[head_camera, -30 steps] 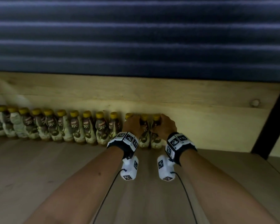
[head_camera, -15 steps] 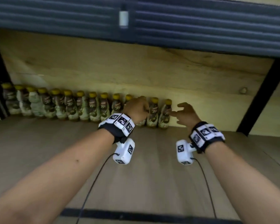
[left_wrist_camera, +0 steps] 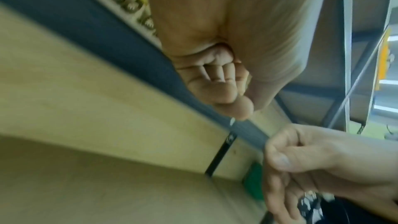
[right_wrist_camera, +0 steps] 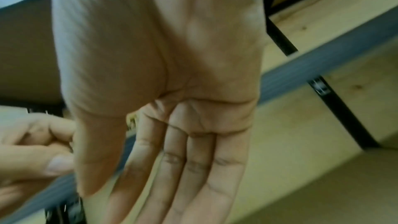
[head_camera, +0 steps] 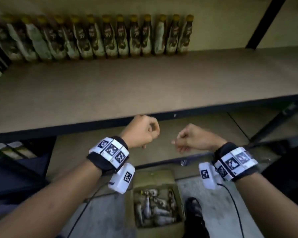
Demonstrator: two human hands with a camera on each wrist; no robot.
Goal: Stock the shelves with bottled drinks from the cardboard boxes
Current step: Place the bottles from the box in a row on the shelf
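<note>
A row of several yellow-capped brown bottles (head_camera: 110, 36) stands upright along the back of the wooden shelf (head_camera: 144, 86). Both hands hang in front of the shelf's dark front edge (head_camera: 213, 103), well clear of the row. My left hand (head_camera: 141, 131) is curled into a fist and holds nothing; the left wrist view shows its fingers (left_wrist_camera: 215, 74) folded into the palm. My right hand (head_camera: 187, 140) is empty too, with its fingers (right_wrist_camera: 183, 159) straight in the right wrist view. Below them on the floor, an open cardboard box (head_camera: 153, 177) holds several bottles (head_camera: 153, 208) lying loose.
A black upright post (head_camera: 263, 23) bounds the shelf at the right. A lower shelf board (head_camera: 205, 127) sits under the hands. A dark shoe (head_camera: 194, 210) stands just right of the box. Flat packs (head_camera: 10, 150) lie on a dark surface at lower left.
Both hands have let go of the bottles at the row's right end and drawn back past the shelf's front edge. The view has tipped down, bringing the box on the floor into sight.
</note>
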